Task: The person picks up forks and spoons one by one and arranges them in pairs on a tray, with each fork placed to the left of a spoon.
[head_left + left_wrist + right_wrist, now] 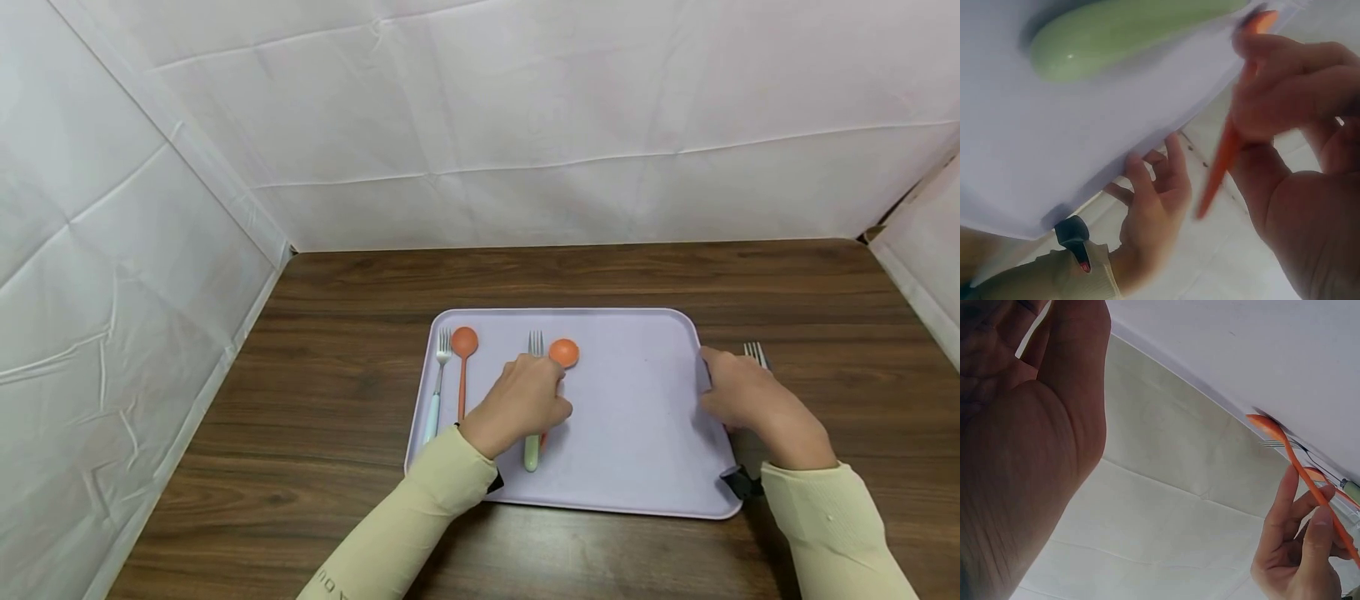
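My left hand [521, 396] pinches an orange spoon [1229, 147] by its handle, the bowl end up and tilted over the tray. Directly beneath this hand, a fork with a green handle [532, 454] lies on the lilac tray [630, 442], partly hidden by the hand. At the tray's left side lie a fork with a pale blue handle [432, 417] and a reddish-orange spoon [464, 342]. My right hand [750, 400] touches the tray's right rim, its fingers loosely spread. Beyond it, fork tines [756, 354] show; the hand hides most of that fork.
The tray sits on a dark wooden table [337, 375]. White sheeting [525, 125] hangs behind the table and at both sides. A black wrist strap piece [741, 482] overlaps the tray's near right corner.
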Demonstrator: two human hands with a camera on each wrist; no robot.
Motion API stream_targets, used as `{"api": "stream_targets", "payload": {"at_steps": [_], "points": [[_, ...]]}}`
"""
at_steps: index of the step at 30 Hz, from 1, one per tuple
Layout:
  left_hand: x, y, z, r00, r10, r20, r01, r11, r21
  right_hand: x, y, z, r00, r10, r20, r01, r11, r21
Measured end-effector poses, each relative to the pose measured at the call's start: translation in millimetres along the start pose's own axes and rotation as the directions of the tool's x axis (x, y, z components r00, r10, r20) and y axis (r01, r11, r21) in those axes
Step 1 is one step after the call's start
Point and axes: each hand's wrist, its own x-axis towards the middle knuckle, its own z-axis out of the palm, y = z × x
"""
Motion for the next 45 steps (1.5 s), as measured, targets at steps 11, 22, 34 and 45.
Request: {"api": "stream_targets", "payload": {"at_steps": [11,22,34,45], "points": [[7.4,3.3,10.2,0.997,-0.069,0.023,0.070,0.995,-0.070,0,1,-1,1.000,-0.007,-0.001,0.007,1.000,-0.009],[-1.0,-0.7,8.9,0.996,0.086,0.017,-0.086,0.996,-0.001,-1,0,-3,1.000,-0.016,0.000,0.016,1.000,-0.001],[-17.5,-5.3,16.9,0.961,0.247,0.125,-0.275,0.898,0.343,0,1,-4,1.000,-0.001,0.013,0.001,1.000,0.005],[-18.6,-12.6,9.8,0.969,0.229,0.090,-0.246,0.929,0.276,1,2,-3,1.000,-0.001,0.005,0.001,1.000,-0.004]]}}
